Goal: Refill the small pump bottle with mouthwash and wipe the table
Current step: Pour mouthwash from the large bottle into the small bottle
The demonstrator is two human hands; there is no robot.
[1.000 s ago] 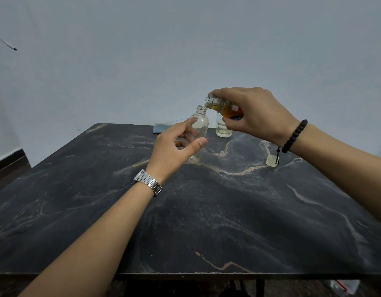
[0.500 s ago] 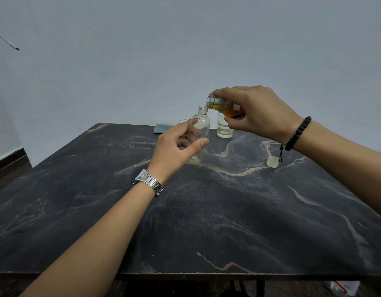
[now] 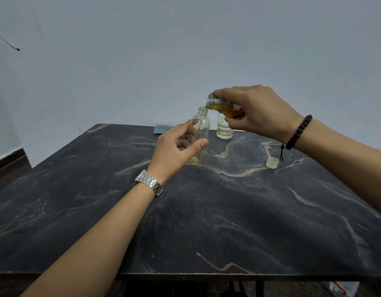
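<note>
Standing upright toward the far edge of the dark marble table (image 3: pixel 206 221): small clear bottle (image 3: pixel 201 123), neck uncapped, thin yellowish layer at its bottom. Hovering around its near side: left hand (image 3: pixel 174 151), fingers spread wide, thumb by the bottle's front; cannot tell if actually touching glass. Gripping a mouthwash bottle (image 3: pixel 222 106) with curled fingers and thumb: right hand (image 3: pixel 256 112), tilting it mouth-down, lip just above and touching-close to the small bottle's neck. Amber liquid pooling toward the tilted mouth. Sitting just behind, nearer the far edge: clear glass (image 3: pixel 224 129) holding a little pale liquid. Lying toward the right edge: small translucent cap (image 3: pixel 272 162). Resting at the far edge, left of the bottle: blue-grey cloth (image 3: pixel 162 128).
</note>
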